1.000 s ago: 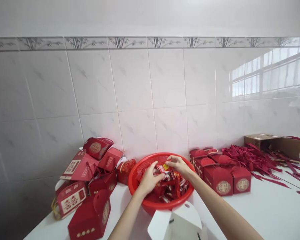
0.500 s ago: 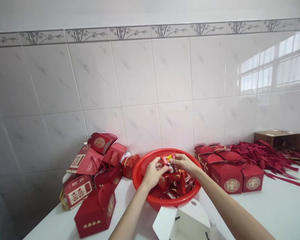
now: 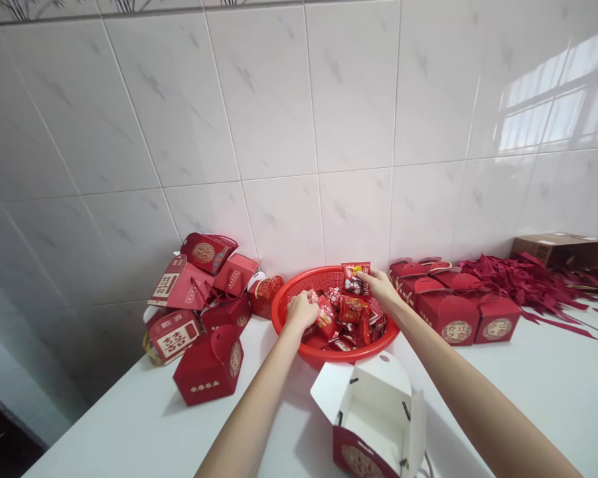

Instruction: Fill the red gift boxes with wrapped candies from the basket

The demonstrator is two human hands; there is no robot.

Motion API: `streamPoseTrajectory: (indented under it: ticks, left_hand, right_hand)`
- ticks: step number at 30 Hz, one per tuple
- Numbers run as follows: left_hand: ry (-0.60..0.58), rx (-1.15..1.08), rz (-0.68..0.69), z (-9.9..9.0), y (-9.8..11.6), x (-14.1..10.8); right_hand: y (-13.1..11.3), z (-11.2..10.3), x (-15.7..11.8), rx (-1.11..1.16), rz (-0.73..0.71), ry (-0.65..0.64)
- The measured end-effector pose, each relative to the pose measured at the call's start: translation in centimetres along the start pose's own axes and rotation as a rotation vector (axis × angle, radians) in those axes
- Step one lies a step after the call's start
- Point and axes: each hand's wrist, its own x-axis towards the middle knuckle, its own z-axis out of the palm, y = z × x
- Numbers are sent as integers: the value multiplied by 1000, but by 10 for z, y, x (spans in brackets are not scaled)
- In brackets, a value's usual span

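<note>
A red plastic basket point(image 3: 323, 359) holds several red-wrapped sweets point(image 3: 352, 309). My right hand point(image 3: 379, 287) pinches a red packet with a cartoon figure and yellow lettering point(image 3: 354, 277) over the basket's back right. At the basket's left side, my left hand point(image 3: 302, 309) is closed on a small pinkish-red wrapped sweet point(image 3: 312, 296), its fingers partly hidden. In front of the basket stands an open gift box point(image 3: 373, 411), white inside and red outside, with its flaps spread and nothing inside it.
Closed red gift boxes are piled at the left point(image 3: 210, 368) and grouped at the right point(image 3: 456, 320). Dark red ribbons point(image 3: 520, 285) lie beyond the right group, beside a cardboard box point(image 3: 552, 244). A tiled wall point(image 3: 279, 219) rises behind the white table point(image 3: 149, 425).
My hands have moved apart: the left hand down to the sweets at the left, the right hand keeping the cartoon packet. The view has tilted down, showing more of the open box.
</note>
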Motion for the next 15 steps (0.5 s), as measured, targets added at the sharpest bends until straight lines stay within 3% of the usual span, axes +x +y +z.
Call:
streamPoseTrajectory:
  ticks: [4, 15]
  left_hand:
    - [-44, 118, -131, 2, 6, -1]
    - [-209, 211, -104, 0, 21, -11]
  right_hand:
    - [0, -4, -1, -25, -14, 28]
    - [-5, -8, -6, 10, -88, 129]
